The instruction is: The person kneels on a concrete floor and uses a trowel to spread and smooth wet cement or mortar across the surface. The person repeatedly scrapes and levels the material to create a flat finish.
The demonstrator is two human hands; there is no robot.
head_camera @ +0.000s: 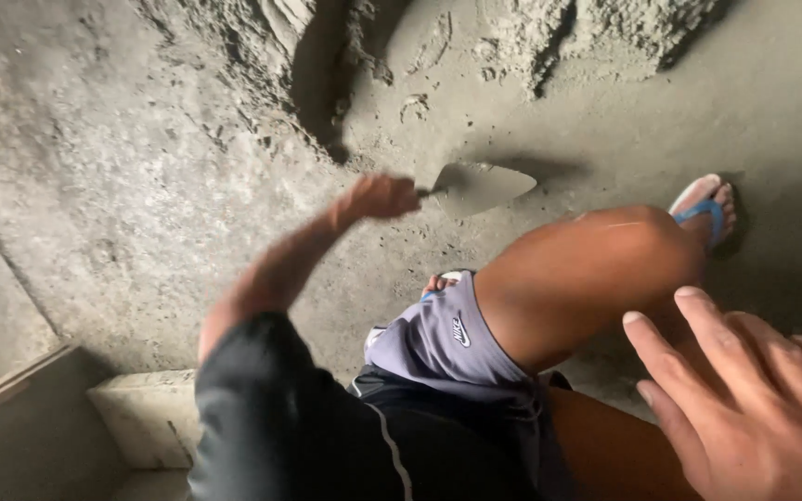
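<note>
The left hand [378, 197] is closed around the handle of a trowel [480, 186], whose blade points right, away from the fist, flat just above the floor [122, 186]. Mortar heaps [327, 56] lie just beyond. The right hand [754, 408] is open, fingers spread, empty, near the knee [605, 260]. Bare cement room, dim.

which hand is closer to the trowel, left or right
Left. The left hand grips the handle of the trowel above the grey mortar on the floor. The right hand is apart from it, open with fingers spread, low at the near right beside the knee.
</note>
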